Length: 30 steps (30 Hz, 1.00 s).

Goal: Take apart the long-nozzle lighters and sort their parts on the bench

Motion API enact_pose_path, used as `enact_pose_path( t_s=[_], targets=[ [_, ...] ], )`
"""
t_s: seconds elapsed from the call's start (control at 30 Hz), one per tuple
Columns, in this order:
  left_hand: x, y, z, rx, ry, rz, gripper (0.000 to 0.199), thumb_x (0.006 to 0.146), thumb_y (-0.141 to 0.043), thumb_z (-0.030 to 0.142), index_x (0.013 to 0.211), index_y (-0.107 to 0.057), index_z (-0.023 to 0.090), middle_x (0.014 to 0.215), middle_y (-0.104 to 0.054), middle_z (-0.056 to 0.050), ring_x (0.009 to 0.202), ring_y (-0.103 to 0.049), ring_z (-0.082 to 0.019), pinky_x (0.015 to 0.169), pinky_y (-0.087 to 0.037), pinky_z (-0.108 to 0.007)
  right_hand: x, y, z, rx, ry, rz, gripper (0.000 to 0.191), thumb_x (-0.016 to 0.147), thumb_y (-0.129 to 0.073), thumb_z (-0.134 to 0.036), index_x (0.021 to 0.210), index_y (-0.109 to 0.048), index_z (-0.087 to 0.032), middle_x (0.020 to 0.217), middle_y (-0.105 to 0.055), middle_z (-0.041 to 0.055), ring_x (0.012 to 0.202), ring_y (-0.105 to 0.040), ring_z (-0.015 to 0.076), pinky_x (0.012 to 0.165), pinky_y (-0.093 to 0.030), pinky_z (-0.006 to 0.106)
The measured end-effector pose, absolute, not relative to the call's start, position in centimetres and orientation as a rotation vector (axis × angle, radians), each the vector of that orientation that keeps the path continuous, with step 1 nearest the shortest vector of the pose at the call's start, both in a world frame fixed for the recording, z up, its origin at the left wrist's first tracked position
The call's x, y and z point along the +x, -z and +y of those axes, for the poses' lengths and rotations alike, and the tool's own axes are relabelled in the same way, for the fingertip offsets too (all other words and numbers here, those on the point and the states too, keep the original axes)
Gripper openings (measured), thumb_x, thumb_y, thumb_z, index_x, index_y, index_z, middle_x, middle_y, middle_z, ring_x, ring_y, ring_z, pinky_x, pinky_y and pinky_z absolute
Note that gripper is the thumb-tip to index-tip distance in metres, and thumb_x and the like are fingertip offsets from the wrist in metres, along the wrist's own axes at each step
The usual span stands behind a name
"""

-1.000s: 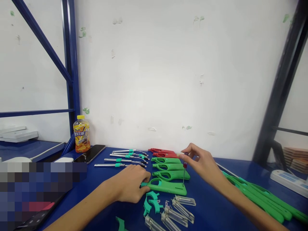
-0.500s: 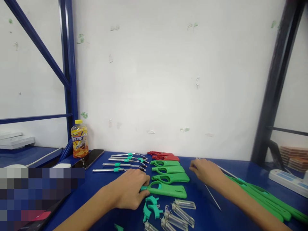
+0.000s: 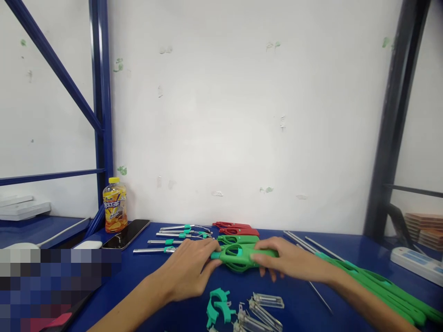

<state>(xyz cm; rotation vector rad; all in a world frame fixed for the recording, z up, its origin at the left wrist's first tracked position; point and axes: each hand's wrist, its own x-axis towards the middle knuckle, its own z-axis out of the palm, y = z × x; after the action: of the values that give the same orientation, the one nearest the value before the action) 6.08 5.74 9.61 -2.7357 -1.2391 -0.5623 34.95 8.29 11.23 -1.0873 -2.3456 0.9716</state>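
Note:
Both hands hold a green lighter casing (image 3: 246,252) above the blue table. My left hand (image 3: 190,265) pinches its narrow left end, where a teal piece (image 3: 215,255) shows. My right hand (image 3: 289,260) is closed around the wide right end. Behind it lie green casings (image 3: 238,239) and red casings (image 3: 242,231). Metal tubes (image 3: 152,251) with teal clips and thin wires lie beyond my left hand. In front are curved teal pieces (image 3: 218,306) and several clear plastic tanks (image 3: 268,300).
Long-nosed green lighters (image 3: 387,295) lie at the right, with a thin metal rod (image 3: 320,297) near my right forearm. A white power strip (image 3: 415,265) is beyond them. A phone (image 3: 128,234) and a drink bottle (image 3: 115,205) stand at the back left by the blue frame post (image 3: 104,115).
My right hand has moved left from beside the metal rods and taken hold of the casing's wide end. The casing is raised and farther back, with my left hand still at its narrow end.

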Motion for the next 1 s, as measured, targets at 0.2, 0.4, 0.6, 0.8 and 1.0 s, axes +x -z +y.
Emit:
enact_pose_path(
  t_s=[0.2,0.4,0.6,0.8,1.0],
  targets=[
    [6.1,-8.8,6.5,-2.7,0.487,-1.173,0.012,0.101,-0.054,0.034,0.106,-0.057,0.024,0.099,-0.067,0.0,0.083,-0.065,-0.021,0.064,-0.031,-0.031,34.7,-11.1,8.1,-1.075,-1.089,-2.275,0.041,0.086,-0.067,-0.058,0.089,-0.071,-0.018,0.073,-0.068,0.0014,0.055,-0.055,0.0103,0.051,-0.041,0.022],
    [6.0,-9.6,6.5,-2.672,0.443,-1.178,0.016,0.103,-0.046,0.027,0.093,-0.058,0.021,0.088,-0.067,0.0,0.076,-0.065,-0.02,0.061,-0.03,-0.031,33.9,-10.7,8.0,-1.226,-0.565,-2.3,0.042,0.083,-0.07,-0.059,0.104,-0.079,-0.024,0.09,-0.077,0.0058,0.073,-0.068,0.0223,0.068,-0.052,0.033],
    [5.8,-9.6,6.5,-2.7,0.432,-1.237,0.026,0.104,-0.045,0.031,0.082,-0.055,0.021,0.08,-0.067,-0.001,0.071,-0.063,-0.019,0.059,-0.03,-0.031,34.2,-9.3,8.5,-1.108,0.016,-2.398,0.041,0.089,-0.065,-0.059,0.115,-0.075,-0.029,0.108,-0.078,0.0058,0.096,-0.072,0.0292,0.078,-0.051,0.035],
    [5.8,-8.5,6.9,-2.725,0.442,-1.29,0.028,0.105,-0.039,0.035,0.093,-0.06,0.022,0.09,-0.071,-0.004,0.081,-0.068,-0.023,0.066,-0.039,-0.032,34.3,-9.6,8.2,-1.003,0.345,-2.517,0.025,0.1,-0.055,-0.042,0.115,-0.067,-0.026,0.103,-0.077,0.0046,0.089,-0.072,0.0249,0.071,-0.049,0.032],
    [6.1,-8.4,6.6,-2.717,0.44,-1.248,0.028,0.105,-0.039,0.026,0.13,-0.051,0.028,0.116,-0.068,-0.005,0.101,-0.067,-0.027,0.08,-0.046,-0.037,33.4,-9.4,7.1,-1.071,0.201,-2.558,0.035,0.103,-0.041,-0.053,0.117,-0.064,-0.029,0.106,-0.075,0.0029,0.09,-0.071,0.0268,0.075,-0.047,0.036]
  ],
)
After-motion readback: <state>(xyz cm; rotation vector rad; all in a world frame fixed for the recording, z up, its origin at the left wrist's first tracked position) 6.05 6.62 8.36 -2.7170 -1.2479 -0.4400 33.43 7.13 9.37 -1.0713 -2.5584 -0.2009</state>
